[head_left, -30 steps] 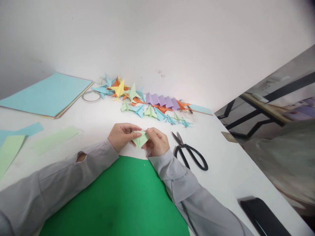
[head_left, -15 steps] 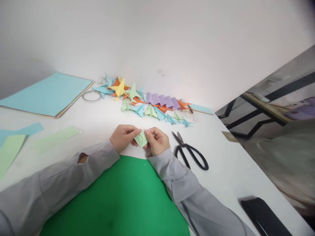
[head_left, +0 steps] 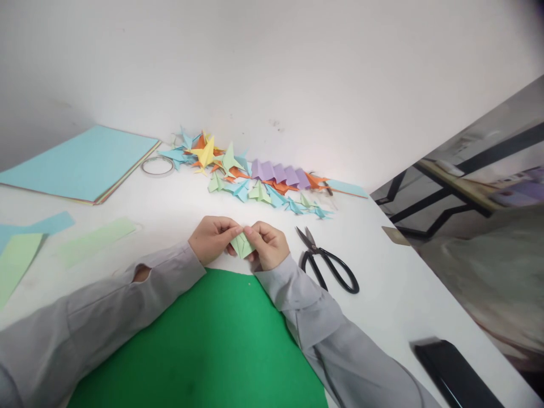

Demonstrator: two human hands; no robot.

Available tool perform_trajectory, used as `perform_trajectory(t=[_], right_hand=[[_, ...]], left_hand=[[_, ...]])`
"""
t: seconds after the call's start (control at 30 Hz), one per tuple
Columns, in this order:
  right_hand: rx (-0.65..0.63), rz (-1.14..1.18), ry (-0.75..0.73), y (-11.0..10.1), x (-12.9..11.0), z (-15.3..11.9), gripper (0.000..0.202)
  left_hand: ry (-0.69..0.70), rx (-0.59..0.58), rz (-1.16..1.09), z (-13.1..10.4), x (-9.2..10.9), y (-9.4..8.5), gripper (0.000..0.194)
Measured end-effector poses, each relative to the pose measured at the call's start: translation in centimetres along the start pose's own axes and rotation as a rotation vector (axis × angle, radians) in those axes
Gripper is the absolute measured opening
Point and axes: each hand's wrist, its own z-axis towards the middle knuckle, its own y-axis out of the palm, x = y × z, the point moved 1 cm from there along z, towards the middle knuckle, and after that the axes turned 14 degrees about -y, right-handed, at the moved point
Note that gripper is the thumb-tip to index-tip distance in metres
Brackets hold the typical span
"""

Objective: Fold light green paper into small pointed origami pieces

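The right hand (head_left: 272, 246) now has its thumb closer to that of the left hand (head_left: 211, 241) than a second ago, both hands pinching the folded pale-green paper (head_left: 242, 247) over the worktop (head_left: 391, 294), so folding seems under way.

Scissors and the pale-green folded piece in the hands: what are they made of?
Scissors: blades look like grey metal, from their dull sheen; black handles smooth, perhaps plastic or coated metal. Pale-green folded piece: apparently matte paper, given its crisp creases.
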Motion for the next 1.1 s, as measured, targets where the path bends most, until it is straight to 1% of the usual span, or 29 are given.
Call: perform_trajectory(t=[0.17, 0.3, 0.4, 0.5, 0.67, 0.83, 0.9, 1.0, 1.1], right_hand=[[0.000, 0.001, -0.045, -0.1, -0.2, -0.1, 0.032], [-0.005, 0.073, -0.026, -0.1, 0.0, 0.0, 0.031], [0.000, 0.142, 0.014, -0.1, 0.2, 0.0, 0.032], [0.004, 0.154, 0.025, -0.1, 0.2, 0.0, 0.031], [0.003, 0.122, 0.025, -0.1, 0.3, -0.1, 0.033], [-0.027, 0.136, -0.008, -0.1, 0.6, 0.0, 0.040], [-0.027, 0.091, -0.022, -0.1, 0.5, 0.0, 0.041], [-0.020, -0.048, -0.046, -0.1, 0.0, -0.2, 0.041], [-0.024, -0.149, -0.066, -0.1, -0.5, -0.5, 0.040]], left_hand=[[0.001, -0.039, -0.045, 0.1, -0.1, -0.1, 0.024], [0.007, -0.045, -0.068, 0.1, -0.2, -0.1, 0.022], [0.017, -0.027, -0.101, 0.2, -0.3, 0.0, 0.023], [0.020, -0.009, -0.141, 0.2, -0.5, 0.1, 0.025], [0.057, -0.014, -0.136, 0.1, -0.4, 0.1, 0.022], [0.020, -0.001, -0.139, 0.1, -0.2, 0.0, 0.021], [0.004, -0.003, -0.149, 0.1, -0.2, 0.1, 0.023], [-0.019, -0.028, -0.152, 0.1, -0.2, 0.1, 0.024], [-0.015, -0.051, -0.141, 0.1, -0.3, 0.0, 0.025]])
